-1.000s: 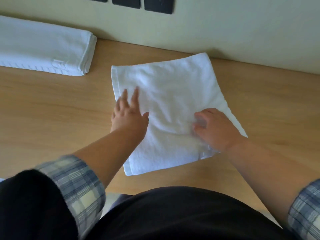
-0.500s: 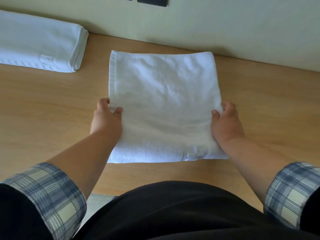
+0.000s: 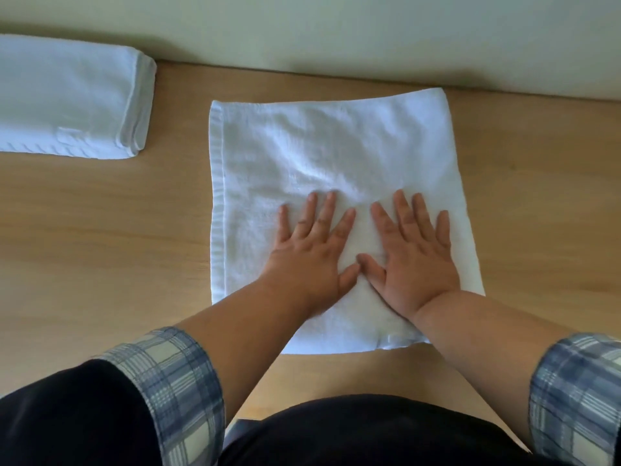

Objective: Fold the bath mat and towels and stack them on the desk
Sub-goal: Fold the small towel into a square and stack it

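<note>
Surface: a light wooden desk (image 3: 100, 230), grain running left to right, its far edge meeting a pale wall (image 3: 336, 35). Two items lie directly on it. Item one: a white towel (image 3: 336, 153), folded to a rough square, lying flat at the centre, hemmed edge on its left side, far edge close to the wall, a strip of bare wood showing on its near side. Item two: a folded white bundle (image 3: 67, 95) at far left, layered ends facing right, cut off by the picture's left edge. The two items lie apart, bare wood between them.
</note>
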The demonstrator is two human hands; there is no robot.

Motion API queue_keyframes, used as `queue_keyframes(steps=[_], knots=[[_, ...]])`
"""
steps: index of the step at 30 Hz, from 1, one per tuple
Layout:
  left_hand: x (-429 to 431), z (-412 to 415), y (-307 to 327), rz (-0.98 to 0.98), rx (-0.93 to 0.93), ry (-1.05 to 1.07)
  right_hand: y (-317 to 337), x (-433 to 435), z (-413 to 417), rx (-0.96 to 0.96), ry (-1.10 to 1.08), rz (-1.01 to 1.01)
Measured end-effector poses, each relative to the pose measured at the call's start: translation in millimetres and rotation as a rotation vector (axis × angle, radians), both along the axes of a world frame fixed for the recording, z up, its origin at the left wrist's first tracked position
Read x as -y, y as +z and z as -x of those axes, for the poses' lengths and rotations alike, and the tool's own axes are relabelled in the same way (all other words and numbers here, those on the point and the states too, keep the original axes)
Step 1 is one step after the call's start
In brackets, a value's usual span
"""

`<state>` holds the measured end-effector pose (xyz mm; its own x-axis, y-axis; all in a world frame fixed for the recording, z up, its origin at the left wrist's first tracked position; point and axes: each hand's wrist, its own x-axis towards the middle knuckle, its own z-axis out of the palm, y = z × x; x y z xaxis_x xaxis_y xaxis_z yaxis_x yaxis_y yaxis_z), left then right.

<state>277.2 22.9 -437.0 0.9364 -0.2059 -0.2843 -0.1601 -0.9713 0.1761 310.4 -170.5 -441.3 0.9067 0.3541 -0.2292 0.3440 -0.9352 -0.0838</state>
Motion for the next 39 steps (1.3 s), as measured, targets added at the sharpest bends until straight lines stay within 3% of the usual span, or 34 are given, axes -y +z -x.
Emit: queue_keyframes(steps=[7,12,15,18,23,32,36,39], knots=[[-37.4,-121.9,-2.8,-0.075,0.046,0.139,2.4,-2.2,-3.9,0.024,-0.003,-0.024],[-48.0,-153.2,0.9,-0.104,0.025,0.202,0.6,-1.3,-3.2,0.047,0.007,-0.034],[-41.3,-140.7,10.5,-0.107,0.033,0.246,3.3,-1.5,-3.0,0.027,0.003,-0.02],[-23.0,-69.6,16.4,0.012,0.09,0.19,4.4,-2.3,-4.1,0.002,0.006,-0.004],[-42.3,23.8,7.3,-0.08,-0.089,0.284,1.8,-1.3,-5.2,-0.01,0.009,-0.012],[-32.2,12.7,11.9,-0.094,-0.074,0.281,3.2,-0.4,-6.7,-0.021,0.03,-0.022],[-19.9,-8.7,14.4,-0.005,-0.008,-0.084,1.3,1.1,-7.1,-0.014,0.024,-0.033],[-57.7,-70.3,3.0,-0.076,-0.04,0.152,-0.2,1.4,-6.7,0.014,0.029,-0.053]])
